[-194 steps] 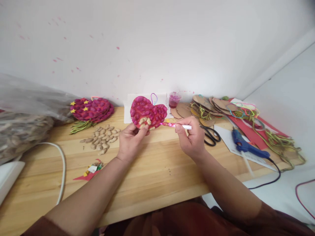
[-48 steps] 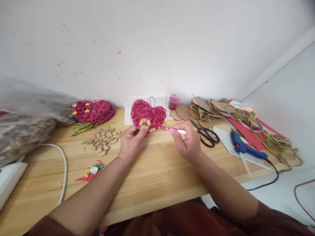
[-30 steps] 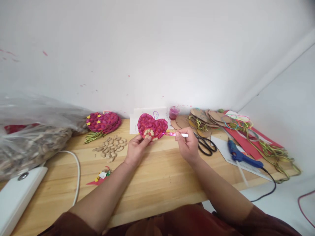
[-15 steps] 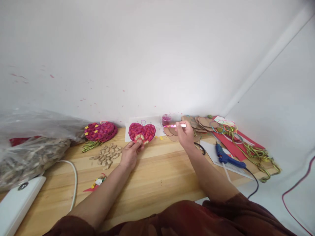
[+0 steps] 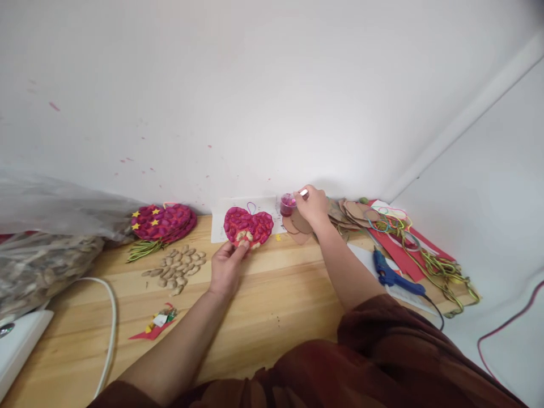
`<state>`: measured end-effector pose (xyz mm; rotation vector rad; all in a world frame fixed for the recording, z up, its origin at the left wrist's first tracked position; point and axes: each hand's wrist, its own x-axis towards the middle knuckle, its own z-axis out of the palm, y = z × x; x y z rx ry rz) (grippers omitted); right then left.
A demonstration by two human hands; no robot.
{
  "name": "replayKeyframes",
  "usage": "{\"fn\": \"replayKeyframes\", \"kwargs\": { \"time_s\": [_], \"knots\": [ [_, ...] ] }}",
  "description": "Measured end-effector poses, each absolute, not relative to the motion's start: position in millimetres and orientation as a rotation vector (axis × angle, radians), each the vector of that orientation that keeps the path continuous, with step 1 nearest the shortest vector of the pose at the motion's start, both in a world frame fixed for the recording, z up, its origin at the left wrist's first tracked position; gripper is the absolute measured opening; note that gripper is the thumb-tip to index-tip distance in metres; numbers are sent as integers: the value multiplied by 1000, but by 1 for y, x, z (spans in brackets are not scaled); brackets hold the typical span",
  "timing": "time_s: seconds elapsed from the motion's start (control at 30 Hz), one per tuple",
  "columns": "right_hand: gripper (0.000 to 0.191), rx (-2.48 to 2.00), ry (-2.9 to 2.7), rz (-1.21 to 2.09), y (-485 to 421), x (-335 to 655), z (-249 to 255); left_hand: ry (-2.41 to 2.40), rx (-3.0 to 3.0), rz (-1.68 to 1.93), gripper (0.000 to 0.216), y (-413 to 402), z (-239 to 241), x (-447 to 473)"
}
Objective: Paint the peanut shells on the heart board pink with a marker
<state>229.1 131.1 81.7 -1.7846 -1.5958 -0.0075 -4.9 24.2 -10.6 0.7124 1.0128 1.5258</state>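
Observation:
My left hand (image 5: pixel 228 265) pinches the lower edge of a heart-shaped craft (image 5: pixel 249 221), covered with peanuts mostly painted magenta. A few peanuts near my thumb are still bare tan. A thin purple loop (image 5: pixel 251 207) stands at its top. My right hand (image 5: pixel 313 204) is closed round a paintbrush with a white handle (image 5: pixel 304 192). Its tip points down at a small clear cup of magenta paint (image 5: pixel 288 205); the bristles are hidden there. White paper (image 5: pixel 218 229) lies under and behind the heart.
Loose peanuts (image 5: pixel 178 266) lie left of my left hand, by finished magenta crafts with yellow stars (image 5: pixel 164 221) and a plastic bag of peanuts (image 5: pixel 46 266). Cardboard shapes (image 5: pixel 357 211), a blue glue gun (image 5: pixel 393 275) and green cord (image 5: pixel 440 266) lie rightward. A wall stands behind.
My right hand has moved up and toward the paint cup, and the brush has swung from level to pointing down into it. My left hand keeps hold of the heart. The view has shifted slightly.

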Motion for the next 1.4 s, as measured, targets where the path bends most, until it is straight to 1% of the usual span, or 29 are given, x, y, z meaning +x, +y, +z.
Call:
{"fn": "replayKeyframes", "kwargs": {
  "time_s": [0.1, 0.23, 0.4, 0.53, 0.7, 0.83, 1.0, 1.13, 1.27, 1.33, 1.4],
  "knots": [
    [19, -1873, -1656, -26, 139, 227, 81, 1021, 736, 1516, 37, 23, -11, -4],
    [24, -1968, -1696, -53, 148, 225, 79, 999, 738, 1519, 33, 23, -10, -4],
    [26, -2020, -1737, -77, 154, 224, 71, 1009, 749, 1512, 29, 22, -11, -4],
    [25, -2030, -1743, -74, 155, 225, 69, 1019, 721, 1510, 30, 21, -7, -4],
    [28, -2006, -1690, -93, 146, 226, 78, 998, 673, 1517, 33, 20, -2, -3],
    [22, -1909, -1672, -85, 138, 227, 80, 989, 630, 1530, 36, 20, 0, -3],
    [17, -1761, -1648, -72, 136, 233, 74, 993, 622, 1528, 35, 20, 1, -4],
    [20, -1551, -1546, -87, 116, 231, 79, 1013, 622, 1532, 36, 20, 3, -3],
    [22, -1312, -1525, 124, 64, 210, 82, 1039, 624, 1531, 36, 20, 3, -2],
    [17, -1240, -1588, 272, 34, 196, 77, 1046, 608, 1531, 36, 20, 2, -1],
    [11, -1208, -1671, 253, 10, 186, 71, 1049, 597, 1537, 35, 20, 2, -1]
  ]
}}
